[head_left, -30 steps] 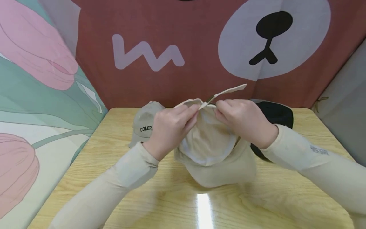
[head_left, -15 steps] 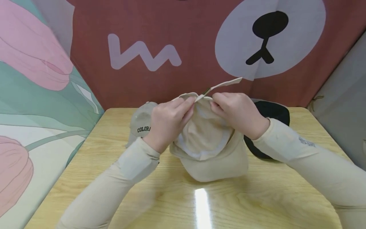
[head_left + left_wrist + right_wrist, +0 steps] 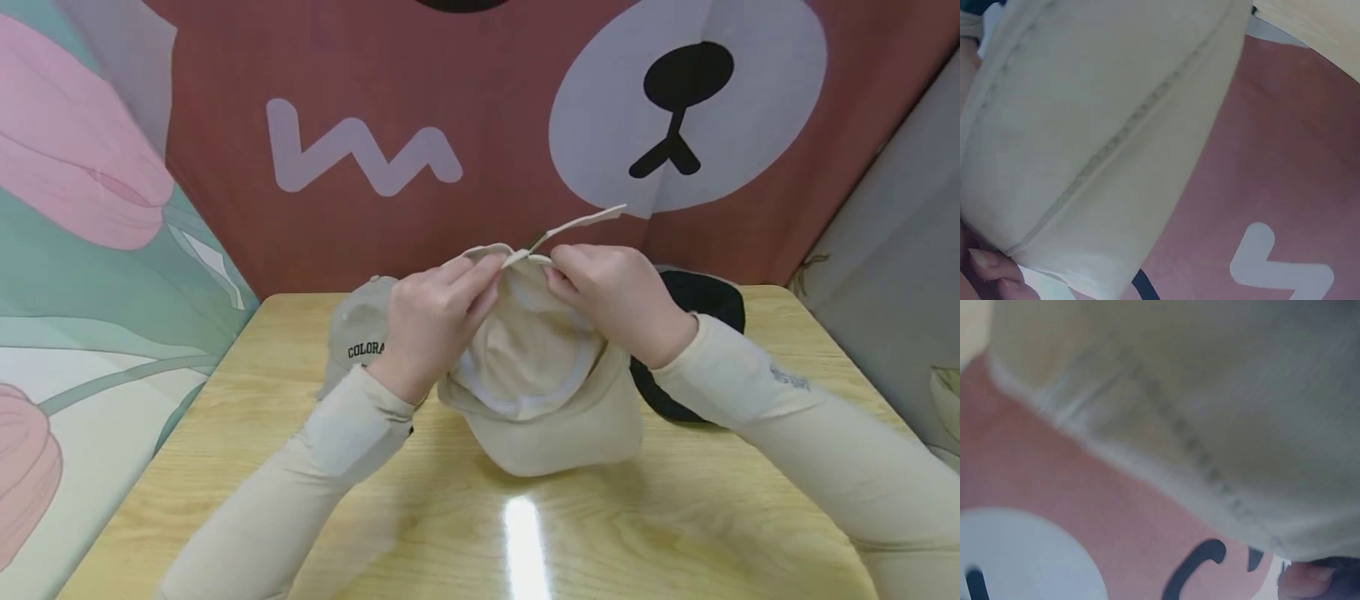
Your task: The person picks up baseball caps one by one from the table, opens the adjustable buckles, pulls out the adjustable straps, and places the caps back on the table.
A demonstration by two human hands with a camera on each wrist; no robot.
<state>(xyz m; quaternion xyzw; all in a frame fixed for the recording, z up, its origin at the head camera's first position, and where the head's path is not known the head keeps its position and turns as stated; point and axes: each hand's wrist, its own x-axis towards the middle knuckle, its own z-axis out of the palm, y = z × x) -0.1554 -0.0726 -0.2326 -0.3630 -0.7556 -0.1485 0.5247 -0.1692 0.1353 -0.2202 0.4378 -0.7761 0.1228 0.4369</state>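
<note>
A beige baseball cap (image 3: 525, 358) is held up above the table, its inside facing the head camera and its brim low, toward the person. My left hand (image 3: 442, 312) pinches the left side of the back strap at the cap's rear edge. On the other side, my right hand (image 3: 618, 296) pinches the edge close to a small buckle (image 3: 537, 242). The loose strap end (image 3: 588, 220) sticks up to the right. The cap's stitched outer cloth (image 3: 1085, 106) fills much of the left wrist view, with fingertips (image 3: 994, 265) at the lower left. Fingertips (image 3: 1304, 579) also show low in the right wrist view.
A grey cap (image 3: 358, 325) with dark lettering stands behind the left hand, partly covered. Behind the right forearm lies a black cap or hat (image 3: 712, 304). The wooden table (image 3: 420, 525) ends at a printed red backdrop (image 3: 360, 233).
The cap and both hands have risen slightly, and the head view has turned a little to the right. Both hands keep their pinch; the strap end still points up right.
</note>
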